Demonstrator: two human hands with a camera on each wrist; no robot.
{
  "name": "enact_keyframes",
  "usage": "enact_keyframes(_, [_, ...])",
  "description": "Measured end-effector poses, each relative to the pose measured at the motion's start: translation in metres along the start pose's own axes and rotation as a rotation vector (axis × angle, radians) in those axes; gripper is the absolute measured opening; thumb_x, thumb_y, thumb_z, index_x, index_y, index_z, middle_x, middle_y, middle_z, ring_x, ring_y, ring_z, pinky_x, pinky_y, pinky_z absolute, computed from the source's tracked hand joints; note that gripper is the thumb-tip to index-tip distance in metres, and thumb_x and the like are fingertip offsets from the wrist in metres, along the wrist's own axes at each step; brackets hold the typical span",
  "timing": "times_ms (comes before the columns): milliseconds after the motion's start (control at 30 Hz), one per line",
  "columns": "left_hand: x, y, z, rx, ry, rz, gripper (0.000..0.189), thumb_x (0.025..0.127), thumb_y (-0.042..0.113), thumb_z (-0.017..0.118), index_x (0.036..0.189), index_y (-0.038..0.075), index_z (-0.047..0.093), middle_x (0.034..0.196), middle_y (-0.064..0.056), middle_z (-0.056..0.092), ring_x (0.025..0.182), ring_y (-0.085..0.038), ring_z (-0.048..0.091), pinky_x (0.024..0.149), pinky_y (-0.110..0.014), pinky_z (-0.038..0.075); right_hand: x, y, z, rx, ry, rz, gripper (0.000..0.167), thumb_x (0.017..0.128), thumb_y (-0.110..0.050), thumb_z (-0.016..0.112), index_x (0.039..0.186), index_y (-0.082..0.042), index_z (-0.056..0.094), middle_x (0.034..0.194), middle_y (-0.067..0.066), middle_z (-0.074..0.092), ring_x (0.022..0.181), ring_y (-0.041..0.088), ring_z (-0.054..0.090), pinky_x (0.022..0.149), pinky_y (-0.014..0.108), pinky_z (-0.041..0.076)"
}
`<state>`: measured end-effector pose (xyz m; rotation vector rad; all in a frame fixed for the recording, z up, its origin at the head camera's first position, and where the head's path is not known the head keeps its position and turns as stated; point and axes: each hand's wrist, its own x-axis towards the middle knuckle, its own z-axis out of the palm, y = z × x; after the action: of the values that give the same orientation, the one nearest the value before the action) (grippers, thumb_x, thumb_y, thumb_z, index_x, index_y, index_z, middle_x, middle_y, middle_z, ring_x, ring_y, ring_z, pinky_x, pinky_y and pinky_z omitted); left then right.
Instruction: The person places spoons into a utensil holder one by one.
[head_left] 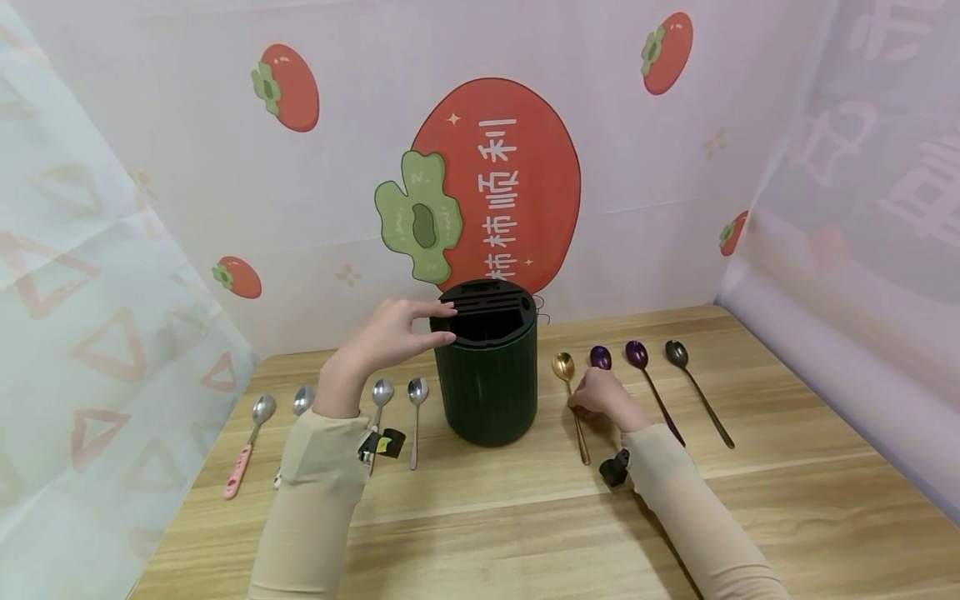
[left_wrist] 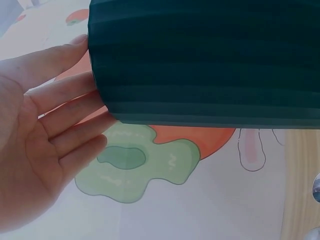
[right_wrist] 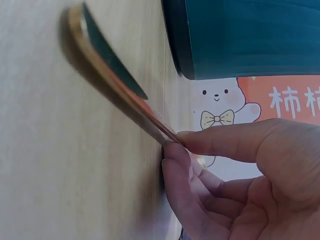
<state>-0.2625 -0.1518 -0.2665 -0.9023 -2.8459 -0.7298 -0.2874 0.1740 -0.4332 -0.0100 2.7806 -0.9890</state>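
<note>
A ribbed dark green utensil holder (head_left: 487,392) with a black slotted top (head_left: 480,293) stands upright near the wall. At its upper left rim is my left hand (head_left: 386,337), thumb and fingers spread apart. In the left wrist view those fingers (left_wrist: 82,97) lie fairly straight at the holder's edge, where some tips are hidden. To the holder's right, my right hand (head_left: 609,400) pinches the handle of a gold spoon (head_left: 563,367) between thumb and finger. The right wrist view has the spoon's bowl (right_wrist: 112,60) close to the tabletop, slanting away from the fingertips.
Right of the gold spoon lie two purple spoons (head_left: 600,357) (head_left: 637,355) and a dark grey spoon (head_left: 677,354). Several silver spoons lie left of the holder, including one with a pink handle (head_left: 238,471). A printed cloth wall (head_left: 630,275) rises behind the wooden table (head_left: 480,517).
</note>
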Motion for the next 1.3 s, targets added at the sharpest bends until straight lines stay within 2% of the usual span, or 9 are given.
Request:
enact_keyframes(67, [0.0002, 0.0001, 0.0000, 0.002, 0.000, -0.001, 0.042, 0.089, 0.037, 0.064, 0.128, 0.020, 0.062, 0.135, 0.005, 0.056, 0.081, -0.018, 0.053, 0.083, -0.033, 0.042, -0.0001, 0.0001, 0.0001, 0.012, -0.001, 0.004, 0.013, 0.081, -0.009, 0.069, 0.070, -0.001, 0.070, 0.063, 0.005, 0.067, 0.055, 0.013, 0.061, 0.055, 0.024, 0.052])
enact_keyframes(367, [0.0010, 0.0008, -0.0004, 0.016, -0.002, 0.003, 0.042, 0.089, 0.035, 0.065, 0.127, 0.018, 0.063, 0.135, 0.004, 0.057, 0.104, -0.016, 0.056, 0.089, -0.035, 0.043, -0.0004, 0.0009, 0.0006, 0.069, 0.002, 0.012, 0.011, 0.082, -0.007, 0.068, 0.077, 0.002, 0.069, 0.067, 0.008, 0.068, 0.056, 0.013, 0.063, 0.057, 0.026, 0.054])
enact_keyframes(733, [0.0019, 0.0055, -0.0023, 0.027, -0.016, 0.005, 0.041, 0.088, 0.034, 0.066, 0.126, 0.016, 0.063, 0.135, 0.002, 0.057, 0.113, -0.017, 0.056, 0.092, -0.037, 0.045, -0.0017, 0.0000, 0.0008, 0.097, 0.001, 0.016, 0.011, 0.082, -0.007, 0.068, 0.077, 0.003, 0.070, 0.065, 0.008, 0.068, 0.054, 0.013, 0.063, 0.057, 0.026, 0.055])
enact_keyframes(900, [0.0026, 0.0049, -0.0019, 0.033, -0.015, 0.004, 0.041, 0.089, 0.033, 0.065, 0.125, 0.015, 0.063, 0.135, 0.001, 0.057, 0.109, -0.018, 0.058, 0.091, -0.037, 0.046, -0.0018, -0.0003, 0.0004, 0.100, 0.002, 0.021, 0.012, 0.083, -0.007, 0.068, 0.077, 0.003, 0.070, 0.066, 0.008, 0.068, 0.055, 0.013, 0.063, 0.057, 0.026, 0.055])
enact_keyframes(1133, [0.0025, 0.0073, -0.0029, 0.032, -0.022, 0.002, 0.040, 0.089, 0.031, 0.065, 0.125, 0.013, 0.063, 0.135, 0.000, 0.057, 0.114, -0.019, 0.057, 0.092, -0.037, 0.046, -0.0020, -0.0011, 0.0000, 0.080, 0.027, 0.008, 0.013, 0.085, -0.010, 0.067, 0.080, 0.001, 0.072, 0.067, 0.007, 0.068, 0.057, 0.013, 0.061, 0.057, 0.024, 0.051])
enact_keyframes(1300, [0.0020, 0.0085, -0.0029, 0.034, -0.020, 0.003, 0.040, 0.089, 0.031, 0.065, 0.125, 0.013, 0.063, 0.135, -0.001, 0.057, 0.110, -0.019, 0.058, 0.089, -0.036, 0.045, -0.0031, -0.0042, -0.0012, 0.082, 0.037, -0.004, 0.015, 0.086, -0.011, 0.067, 0.080, 0.002, 0.072, 0.066, 0.007, 0.069, 0.056, 0.012, 0.061, 0.054, 0.021, 0.048])
